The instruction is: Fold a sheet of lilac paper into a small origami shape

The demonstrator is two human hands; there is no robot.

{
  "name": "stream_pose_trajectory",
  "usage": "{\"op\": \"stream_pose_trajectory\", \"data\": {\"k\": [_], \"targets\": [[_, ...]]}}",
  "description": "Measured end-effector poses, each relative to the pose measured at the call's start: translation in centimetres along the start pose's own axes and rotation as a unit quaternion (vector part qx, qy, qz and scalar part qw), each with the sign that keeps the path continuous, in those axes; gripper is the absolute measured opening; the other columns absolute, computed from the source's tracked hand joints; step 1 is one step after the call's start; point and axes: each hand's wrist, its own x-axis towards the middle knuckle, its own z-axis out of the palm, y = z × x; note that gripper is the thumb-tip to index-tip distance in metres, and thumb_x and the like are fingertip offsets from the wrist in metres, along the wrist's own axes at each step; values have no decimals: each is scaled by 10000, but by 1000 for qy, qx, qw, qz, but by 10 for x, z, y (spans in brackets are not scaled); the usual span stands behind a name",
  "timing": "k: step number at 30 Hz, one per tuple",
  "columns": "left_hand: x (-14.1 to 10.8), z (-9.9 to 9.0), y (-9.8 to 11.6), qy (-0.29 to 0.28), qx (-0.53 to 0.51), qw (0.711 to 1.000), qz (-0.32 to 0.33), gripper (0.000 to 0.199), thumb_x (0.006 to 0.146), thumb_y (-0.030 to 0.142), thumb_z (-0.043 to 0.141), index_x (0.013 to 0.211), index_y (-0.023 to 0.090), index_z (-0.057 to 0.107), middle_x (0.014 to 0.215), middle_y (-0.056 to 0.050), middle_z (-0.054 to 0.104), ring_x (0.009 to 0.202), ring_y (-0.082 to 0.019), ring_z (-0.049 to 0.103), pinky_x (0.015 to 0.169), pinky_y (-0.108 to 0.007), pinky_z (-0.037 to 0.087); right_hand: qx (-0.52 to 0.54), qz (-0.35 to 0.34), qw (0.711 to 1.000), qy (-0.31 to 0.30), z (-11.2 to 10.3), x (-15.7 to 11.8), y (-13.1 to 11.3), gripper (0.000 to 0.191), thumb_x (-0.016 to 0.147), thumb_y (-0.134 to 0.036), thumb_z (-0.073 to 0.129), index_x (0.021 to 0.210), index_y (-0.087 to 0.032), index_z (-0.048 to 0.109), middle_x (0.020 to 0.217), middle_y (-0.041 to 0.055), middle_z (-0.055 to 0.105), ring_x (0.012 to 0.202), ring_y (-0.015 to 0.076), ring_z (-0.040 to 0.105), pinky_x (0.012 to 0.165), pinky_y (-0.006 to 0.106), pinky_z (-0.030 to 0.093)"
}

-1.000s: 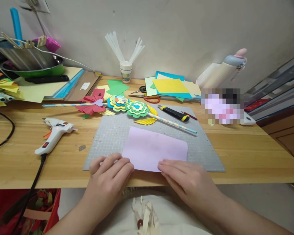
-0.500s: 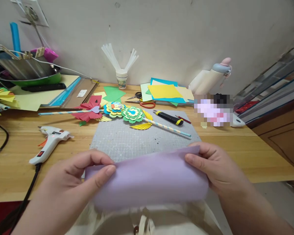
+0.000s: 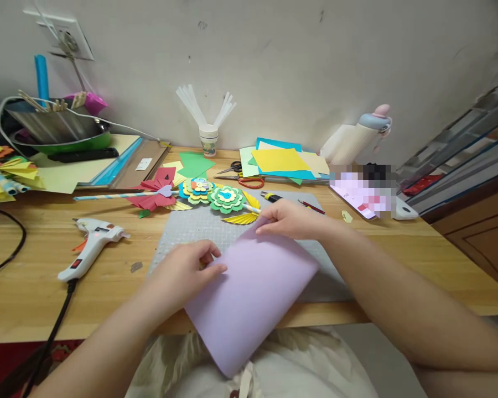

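Observation:
A sheet of light purple paper (image 3: 253, 293) slants over the front edge of the table, its lower corner above my lap. My left hand (image 3: 195, 271) pinches its left edge between thumb and fingers. At the far corner, my right hand (image 3: 288, 219) grips the paper, thumb on top. Under it lies a grey cutting mat (image 3: 178, 232), partly covered. Just beyond are a green layered paper flower (image 3: 227, 198) with yellow pleated leaves (image 3: 243, 218) and a blue-and-yellow paper flower (image 3: 196, 189). The black and yellow utility knife (image 3: 271, 197) is partly hidden behind my right hand.
A white glue gun (image 3: 92, 246) with a black cord lies at left. Scissors (image 3: 249, 181), coloured paper sheets (image 3: 280, 160) and a paper cup of glue sticks (image 3: 208, 139) stand toward the wall. At right are a phone (image 3: 352, 196) and a leaning bottle (image 3: 359, 138).
The purple paper has turned from lying crosswise to a diagonal slant. My right hand has moved up and left with its corner, over the striped stem; my left hand has shifted slightly right.

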Motion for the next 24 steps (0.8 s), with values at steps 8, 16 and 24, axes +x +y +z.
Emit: {"op": "stream_pose_trajectory", "data": {"k": [8, 16, 24], "targets": [[-27, 47, 9, 51, -64, 996, 28, 196, 888, 375, 493, 776, 218, 531, 631, 33, 618, 552, -135, 578, 495, -238, 414, -122, -81, 986, -84, 0, 52, -23, 178, 803, -337, 666, 860, -183, 736, 768, -15, 682, 705, 138, 568, 553, 227, 340], [-47, 53, -24, 191, 213, 930, 231, 273, 914, 266, 530, 1165, 276, 635, 1229, -15, 670, 1105, -240, 588, 912, -394, 355, -172, -147, 957, -180, 52, 73, -30, 94, 784, -293, 709, 782, -199, 708, 721, -18, 677, 668, 138, 572, 553, 236, 361], [-48, 55, -26, 184, 216, 936, 208, 245, 919, 305, 522, 1117, 275, 663, 1220, 6, 686, 1123, -223, 596, 939, -388, 298, -203, -120, 972, 1, 54, 45, -35, 401, 859, -249, 652, 1245, -155, 596, 1212, 114, 646, 1107, 271, 579, 928, 392, 429]]}}
